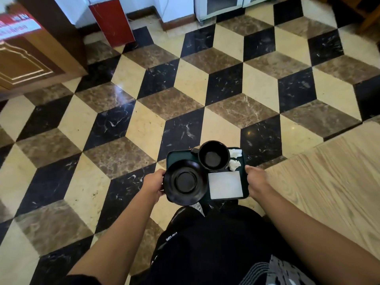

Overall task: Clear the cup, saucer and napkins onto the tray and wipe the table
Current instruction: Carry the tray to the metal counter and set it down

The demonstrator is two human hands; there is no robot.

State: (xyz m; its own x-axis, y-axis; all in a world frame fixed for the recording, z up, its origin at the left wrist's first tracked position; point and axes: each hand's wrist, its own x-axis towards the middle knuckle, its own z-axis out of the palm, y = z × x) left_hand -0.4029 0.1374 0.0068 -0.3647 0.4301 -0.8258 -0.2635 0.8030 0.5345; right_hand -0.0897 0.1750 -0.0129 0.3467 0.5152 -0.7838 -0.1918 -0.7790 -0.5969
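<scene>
A dark green rectangular plastic tray (176, 156) carries everything. The round black saucer (185, 182) lies flat at its near left corner, overhanging the left edge. The black cup (213, 156) stands upright and empty at the far edge. Two crumpled white paper napkins (234, 159) sit at the far right corner; a flat square white napkin (225, 185) fills the near right corner.

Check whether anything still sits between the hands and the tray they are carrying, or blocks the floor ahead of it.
Nothing visible does. The left hand and right hand grip opposite edges of the tray directly. The cup, saucer and napkins ride on it, and the tiled floor ahead looks bare.
</scene>
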